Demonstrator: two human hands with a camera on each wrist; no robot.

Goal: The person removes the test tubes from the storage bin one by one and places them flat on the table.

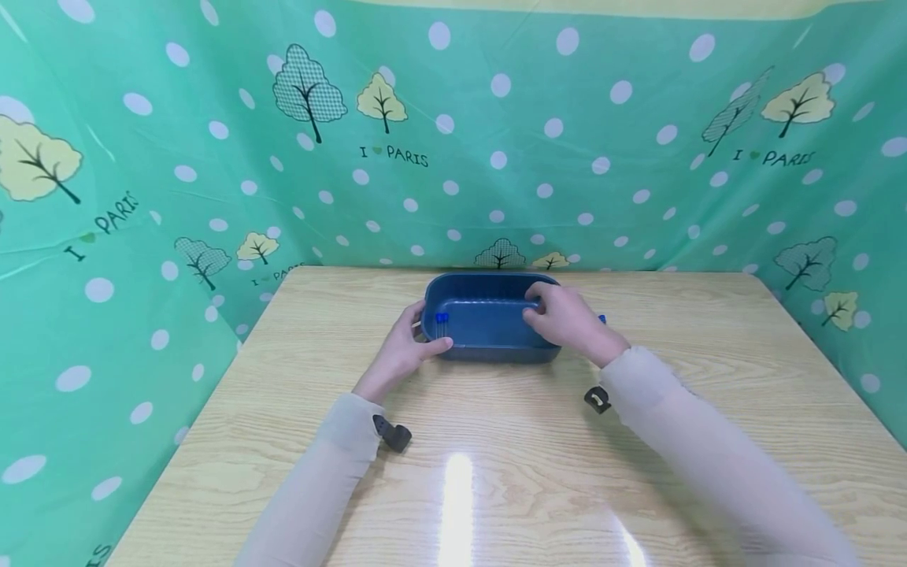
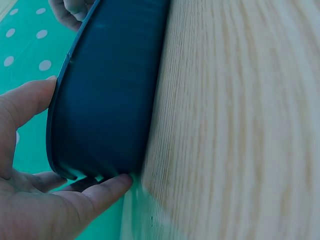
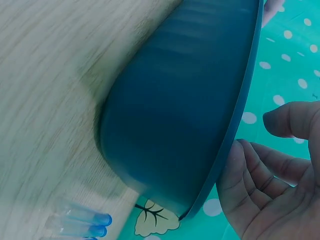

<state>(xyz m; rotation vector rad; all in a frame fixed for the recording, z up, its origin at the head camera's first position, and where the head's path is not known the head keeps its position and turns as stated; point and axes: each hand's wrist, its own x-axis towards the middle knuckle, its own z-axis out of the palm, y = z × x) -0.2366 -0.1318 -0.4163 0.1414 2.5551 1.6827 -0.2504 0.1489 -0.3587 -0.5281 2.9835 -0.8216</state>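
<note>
A dark blue oblong tub point(image 1: 489, 356) stands on the table. At its left end my left hand point(image 1: 400, 346) holds it, thumb on the front rim and fingers along the end wall, as the left wrist view also shows. My right hand point(image 1: 567, 319) is over the right end, fingers bent. In the right wrist view its thumb stands apart from the fingers point(image 3: 260, 175), with nothing between them. Clear tubes with blue caps point(image 1: 442, 317) lie inside the tub at the left. Several more capped tubes point(image 3: 82, 227) lie on the table beyond the right end, mostly hidden in the head view.
The light wood-grain table point(image 1: 524, 472) spreads around the tub. A green dotted curtain point(image 1: 496, 157) hangs behind it and at both sides. Dark strap pieces point(image 1: 393, 435) show at both wrists.
</note>
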